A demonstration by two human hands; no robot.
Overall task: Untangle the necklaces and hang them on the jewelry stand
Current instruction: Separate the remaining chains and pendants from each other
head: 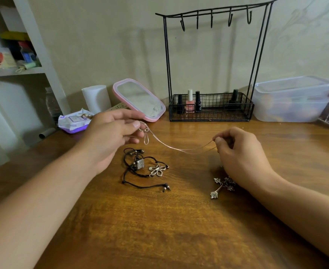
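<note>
Above the brown wooden table point(179, 220), the left hand point(109, 136) and right hand point(241, 154) each pinch an end of a thin rose-gold chain necklace point(179, 150), their grip clamped on it. The black wire jewelry stand point(210, 61) sits far behind.

bare table point(179, 220) ahead; stand's hooks point(211, 20) unobstructed

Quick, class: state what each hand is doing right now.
Left hand: closed, pinching one end of the thin chain.
Right hand: closed, pinching the chain's other end.
</note>
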